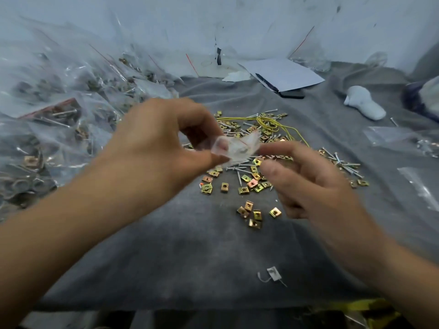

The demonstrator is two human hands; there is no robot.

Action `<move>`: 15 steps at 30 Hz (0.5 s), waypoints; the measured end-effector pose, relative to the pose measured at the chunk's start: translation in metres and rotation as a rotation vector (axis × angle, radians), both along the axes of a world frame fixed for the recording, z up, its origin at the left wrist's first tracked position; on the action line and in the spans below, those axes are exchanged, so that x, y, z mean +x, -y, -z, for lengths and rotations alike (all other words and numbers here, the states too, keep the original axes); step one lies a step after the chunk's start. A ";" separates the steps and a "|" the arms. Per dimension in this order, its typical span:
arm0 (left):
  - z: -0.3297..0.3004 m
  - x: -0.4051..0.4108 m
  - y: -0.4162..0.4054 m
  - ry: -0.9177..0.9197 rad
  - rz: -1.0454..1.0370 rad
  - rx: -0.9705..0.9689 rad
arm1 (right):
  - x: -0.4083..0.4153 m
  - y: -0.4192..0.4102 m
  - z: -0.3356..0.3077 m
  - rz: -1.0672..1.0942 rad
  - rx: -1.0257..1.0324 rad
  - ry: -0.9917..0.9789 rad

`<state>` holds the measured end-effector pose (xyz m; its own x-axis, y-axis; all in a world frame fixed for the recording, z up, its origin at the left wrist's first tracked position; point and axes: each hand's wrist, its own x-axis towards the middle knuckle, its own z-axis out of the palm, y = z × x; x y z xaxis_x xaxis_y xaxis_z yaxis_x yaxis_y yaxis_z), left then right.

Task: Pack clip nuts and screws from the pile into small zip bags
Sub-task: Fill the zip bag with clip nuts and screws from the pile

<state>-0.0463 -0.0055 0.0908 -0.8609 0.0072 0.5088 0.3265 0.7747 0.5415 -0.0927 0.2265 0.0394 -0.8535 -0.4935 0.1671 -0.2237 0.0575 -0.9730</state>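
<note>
Left hand [164, 138] fingers pinch small zip bag [237, 148]. Right hand [306, 179] fingers loosely curled, holding nothing, just beside bag. Clip nuts [251, 184], screws [342, 162] below fingers.

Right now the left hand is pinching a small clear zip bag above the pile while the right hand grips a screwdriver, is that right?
No. In the head view the right hand holds no screwdriver; I can't tell if it holds anything. The left hand does pinch the zip bag above the pile.

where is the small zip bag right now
In the head view, the small zip bag is mid-frame, pinched by the left hand above the pile of clip nuts and screws, right hand beside it.
</note>
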 end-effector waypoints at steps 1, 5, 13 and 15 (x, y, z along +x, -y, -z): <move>0.003 0.002 -0.008 -0.019 0.032 -0.017 | 0.003 0.002 0.000 -0.030 0.006 0.027; 0.012 0.007 -0.027 -0.058 0.098 -0.133 | 0.009 0.005 0.002 -0.104 -0.126 0.366; 0.023 0.005 -0.040 -0.072 0.104 -0.205 | 0.003 0.000 0.005 -0.071 -0.210 0.528; 0.024 0.011 -0.042 -0.013 0.110 -0.211 | 0.002 -0.002 0.006 -0.070 -0.158 0.455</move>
